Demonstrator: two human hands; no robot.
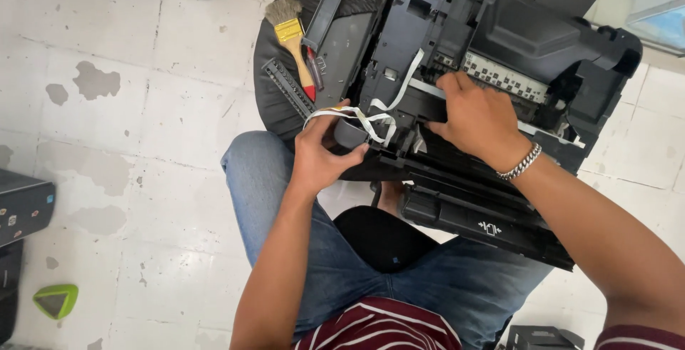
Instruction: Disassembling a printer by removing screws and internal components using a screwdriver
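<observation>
The left hand (pixel 322 156) pinches a white ribbon cable (pixel 371 123) at the opened printer (pixel 499 72); the right hand (pixel 477 118), fingers curled, presses inside the printer, steadying it.

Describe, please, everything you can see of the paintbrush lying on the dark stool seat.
The paintbrush lies flat on the black stool seat, left of the opened printer. It has worn, splayed tan bristles pointing away from the person, a yellow band below them, and a pale wooden handle ending in a red tip. The tip lies close to a red-handled tool and a ridged black strip; whether they touch is unclear. Neither hand touches it.
</observation>
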